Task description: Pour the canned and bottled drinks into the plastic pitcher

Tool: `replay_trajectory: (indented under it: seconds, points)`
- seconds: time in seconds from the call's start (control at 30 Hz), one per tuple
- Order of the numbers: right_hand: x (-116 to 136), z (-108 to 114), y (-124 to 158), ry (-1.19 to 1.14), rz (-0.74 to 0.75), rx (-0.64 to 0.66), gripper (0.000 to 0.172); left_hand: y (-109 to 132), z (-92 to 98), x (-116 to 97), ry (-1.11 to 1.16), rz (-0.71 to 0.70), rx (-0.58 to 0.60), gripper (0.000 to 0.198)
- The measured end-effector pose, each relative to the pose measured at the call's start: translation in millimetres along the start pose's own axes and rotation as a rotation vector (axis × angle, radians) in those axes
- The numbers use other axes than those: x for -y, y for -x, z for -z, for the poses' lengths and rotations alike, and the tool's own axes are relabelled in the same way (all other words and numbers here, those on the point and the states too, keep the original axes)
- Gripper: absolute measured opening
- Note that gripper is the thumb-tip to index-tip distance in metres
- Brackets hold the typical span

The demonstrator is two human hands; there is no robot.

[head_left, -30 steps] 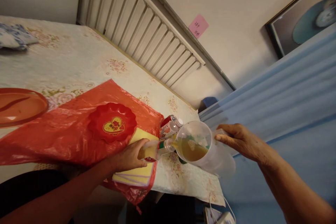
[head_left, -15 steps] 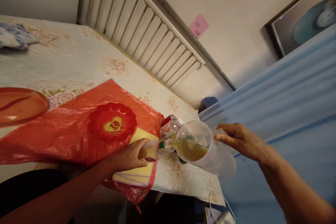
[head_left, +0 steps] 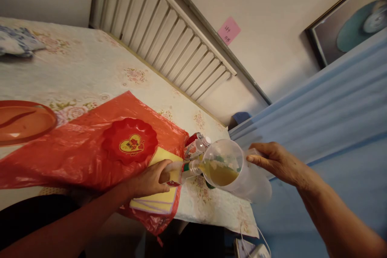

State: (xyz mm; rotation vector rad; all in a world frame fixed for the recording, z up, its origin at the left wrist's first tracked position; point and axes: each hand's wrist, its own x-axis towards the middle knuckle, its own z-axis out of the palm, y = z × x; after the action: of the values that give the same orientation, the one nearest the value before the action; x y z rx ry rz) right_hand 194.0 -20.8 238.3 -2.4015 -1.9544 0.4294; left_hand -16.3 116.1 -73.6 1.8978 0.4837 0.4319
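Observation:
My right hand (head_left: 276,162) grips the handle of a clear plastic jug (head_left: 232,169) holding yellow-brown liquid, tilted toward a small clear bottle (head_left: 181,169). The jug's spout rests at the bottle's open neck. My left hand (head_left: 149,179) is wrapped round the bottle's body, holding it near the table's front corner. Behind the bottle stand two other small bottles (head_left: 198,143), partly hidden by the jug.
A red plastic bag (head_left: 60,153) lies across the floral tablecloth (head_left: 90,72) with a red heart-marked dish (head_left: 130,141) on it and a yellow pad (head_left: 160,201) beneath my left hand. An orange plate (head_left: 21,121) sits at far left. A radiator (head_left: 169,36) and blue curtain (head_left: 326,100) stand behind.
The liquid level in the jug has dropped slightly. Both hands, the jug and the bottle stay where they were.

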Motion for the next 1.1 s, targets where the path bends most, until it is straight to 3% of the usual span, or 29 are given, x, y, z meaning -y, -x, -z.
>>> replay_trajectory:
  seconds: [0.23,0.43,0.8,0.97,1.1]
  points:
    - [-2,-3,1,-0.027,-0.003,0.013,0.043,-1,-2.9,4,0.014,-0.008,-0.013,0.070]
    - [-11,-15,9,-0.129,-0.007,-0.054,0.046,-3,-5.0,8,0.008,-0.017,-0.026,0.069]
    - [-58,-45,20,-0.436,-0.112,-0.106,0.047,-2,-0.9,6,-0.012,-0.008,-0.013,0.067]
    - [-61,-37,15,-0.555,-0.110,-0.198,0.048,-2,-3.0,11,0.033,-0.008,-0.014,0.068]
    - [-52,-22,-4,-0.596,-0.034,-0.308,0.048,1,-6.2,17,0.115,-0.004,-0.018,0.071]
